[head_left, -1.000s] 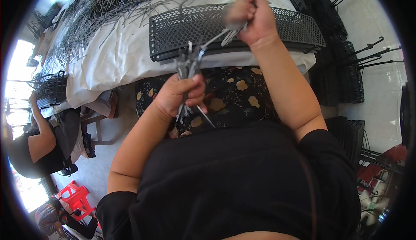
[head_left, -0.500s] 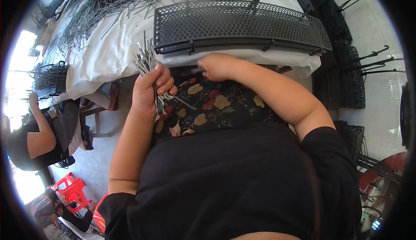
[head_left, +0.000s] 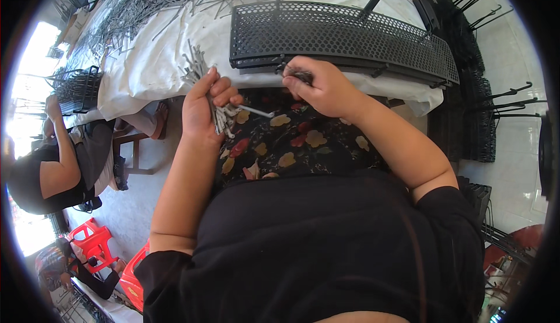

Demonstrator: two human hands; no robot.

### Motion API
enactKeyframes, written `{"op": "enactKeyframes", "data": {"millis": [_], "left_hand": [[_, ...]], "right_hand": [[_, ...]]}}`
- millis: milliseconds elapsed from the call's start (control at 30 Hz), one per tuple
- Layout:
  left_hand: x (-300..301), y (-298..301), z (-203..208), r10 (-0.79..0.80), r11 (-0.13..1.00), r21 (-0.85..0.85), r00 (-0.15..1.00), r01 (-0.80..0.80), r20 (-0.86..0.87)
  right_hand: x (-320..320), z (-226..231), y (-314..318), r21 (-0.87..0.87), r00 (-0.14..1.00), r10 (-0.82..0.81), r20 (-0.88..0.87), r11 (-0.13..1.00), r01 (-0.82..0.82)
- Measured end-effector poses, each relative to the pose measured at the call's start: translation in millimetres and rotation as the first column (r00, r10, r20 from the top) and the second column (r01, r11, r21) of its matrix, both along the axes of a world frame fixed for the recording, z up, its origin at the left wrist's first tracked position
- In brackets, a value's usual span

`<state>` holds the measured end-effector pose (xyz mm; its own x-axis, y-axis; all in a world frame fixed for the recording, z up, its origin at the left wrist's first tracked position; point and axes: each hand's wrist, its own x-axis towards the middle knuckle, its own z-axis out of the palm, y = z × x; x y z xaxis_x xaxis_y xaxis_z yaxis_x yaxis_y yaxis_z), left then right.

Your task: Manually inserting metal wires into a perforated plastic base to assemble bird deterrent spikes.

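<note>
My left hand (head_left: 201, 110) is closed round a bundle of thin grey metal rods (head_left: 196, 60), whose ends fan out above and below the fist. One single rod (head_left: 256, 111) pokes out sideways to the right from under its fingers. At the front edge of a black perforated metal rack (head_left: 344, 34), my right hand (head_left: 328, 90) is curled shut with thumb and fingertips together. Something small and dark shows between its fingers, too unclear to name. The rack lies on a white-covered table (head_left: 157, 49).
A pile of loose rods (head_left: 134, 8) covers the table's far left. Black racks and hooks (head_left: 475, 90) stand along the right wall. On the left sits another person (head_left: 52, 168) by a black rack (head_left: 81, 87); a red stool (head_left: 93, 244) is behind.
My right hand has risen slightly rightward and closed at the rack's front edge. The rod at my left hand now points out more level. The view has shifted a little.
</note>
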<state>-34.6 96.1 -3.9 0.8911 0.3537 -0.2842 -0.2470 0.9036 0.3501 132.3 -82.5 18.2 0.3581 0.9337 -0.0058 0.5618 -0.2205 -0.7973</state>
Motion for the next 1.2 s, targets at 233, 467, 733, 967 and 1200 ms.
{"op": "enactKeyframes", "data": {"millis": [233, 467, 733, 967, 1200], "left_hand": [[22.8, -20.6, 23.8, -0.13, 0.971, -0.164, 0.962, 0.172, 0.242], [17.7, -35.2, 15.7, -0.003, 0.99, 0.141, 0.983, 0.029, -0.183], [23.6, -68.1, -18.7, 0.043, 0.672, 0.729, 0.976, 0.13, -0.214], [26.0, -61.1, -7.7, -0.092, 0.804, 0.532, 0.939, 0.267, -0.332], [41.6, -77.1, 22.7, -0.005, 0.883, 0.458, 0.979, 0.1, -0.204]], "right_hand": [[-27.5, 19.1, 4.2, 0.438, 0.937, 0.314, -0.154, 0.872, -0.22], [-25.7, 25.6, 9.1, 0.306, 0.354, 0.131, -0.926, 0.81, 0.501], [-43.7, -0.2, 17.9, 0.075, 0.29, -0.054, -0.956, 0.907, 0.415], [-40.5, 8.9, 7.5, 0.06, 0.995, -0.052, 0.081, 0.997, 0.048], [-22.0, 2.9, 49.8, 0.57, 0.981, -0.145, -0.127, 0.799, 0.192]]}}
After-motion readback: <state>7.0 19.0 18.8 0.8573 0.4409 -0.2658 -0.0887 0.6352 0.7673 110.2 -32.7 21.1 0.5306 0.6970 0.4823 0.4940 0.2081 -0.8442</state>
